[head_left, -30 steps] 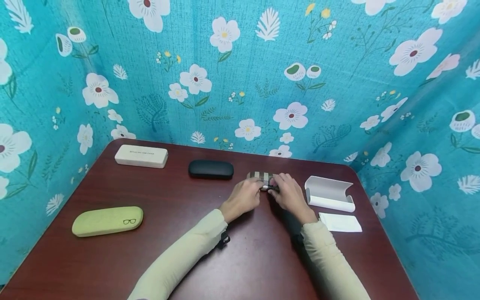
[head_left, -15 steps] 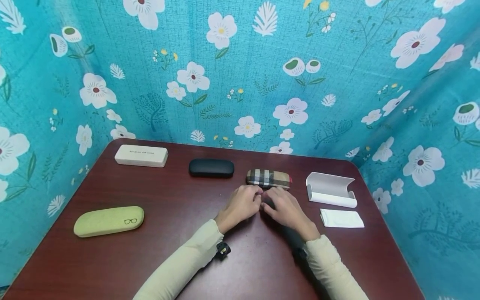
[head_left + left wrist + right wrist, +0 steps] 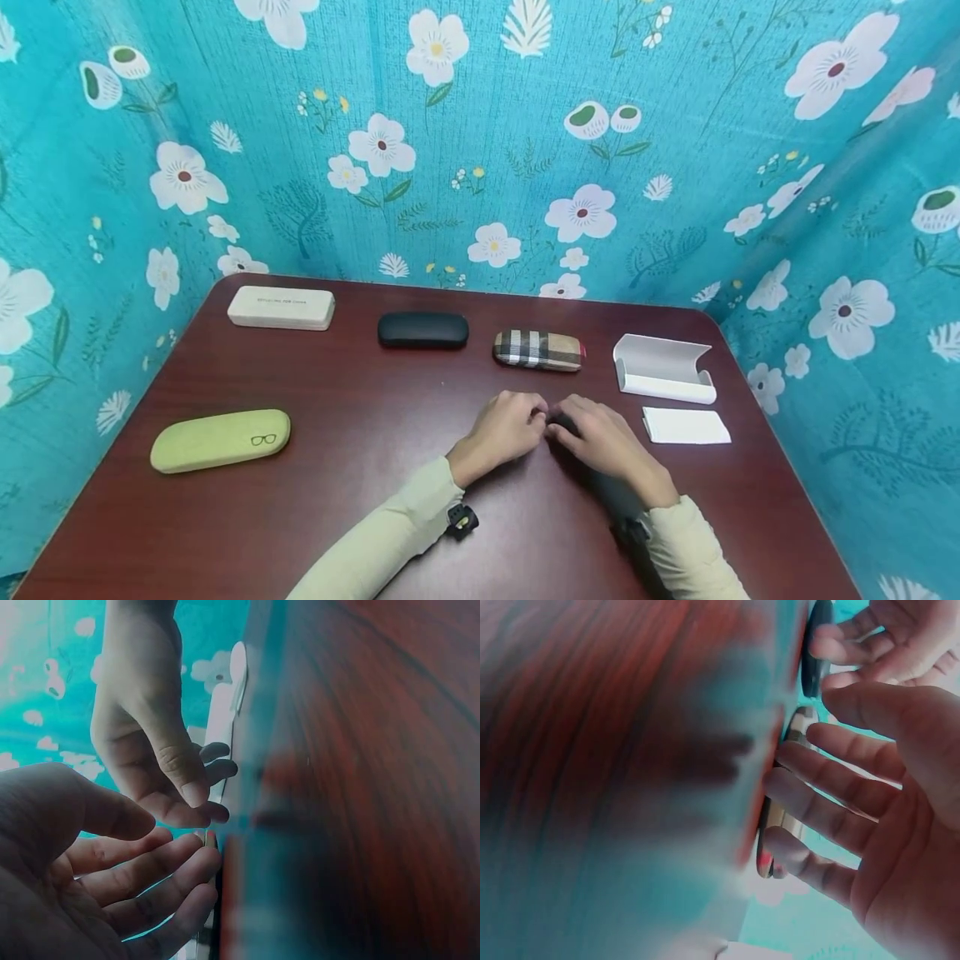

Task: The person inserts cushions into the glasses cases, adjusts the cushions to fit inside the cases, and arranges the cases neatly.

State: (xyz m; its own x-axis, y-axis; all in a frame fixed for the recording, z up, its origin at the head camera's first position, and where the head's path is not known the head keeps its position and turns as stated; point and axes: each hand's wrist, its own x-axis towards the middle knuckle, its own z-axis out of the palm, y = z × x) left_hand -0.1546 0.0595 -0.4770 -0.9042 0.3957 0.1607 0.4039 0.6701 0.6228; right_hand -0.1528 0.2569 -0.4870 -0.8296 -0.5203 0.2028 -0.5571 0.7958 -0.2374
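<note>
My left hand (image 3: 504, 432) and right hand (image 3: 606, 442) hover side by side over the table, fingertips nearly meeting. Nothing sits between the fingers of either one. A plaid glasses case (image 3: 538, 350), tan with dark and white bands and a red tab, lies closed just beyond them. In the right wrist view, the loosely bent fingers of my right hand (image 3: 900, 802) partly cover the plaid case (image 3: 774, 817). The left wrist view has my left hand (image 3: 97, 862) with relaxed fingers, the right hand (image 3: 146, 727) opposite it.
A black case (image 3: 423, 330) and a white case (image 3: 281, 308) line the back of the table (image 3: 360, 392). At left lies a yellow-green case (image 3: 220, 441). On the right stands an opened white case (image 3: 663, 371) with a folded white cloth (image 3: 686, 426) before it.
Both hands have left the plaid case and drawn back toward the near side, leaving it fully visible. The head view has shifted slightly. The other cases remain in place.
</note>
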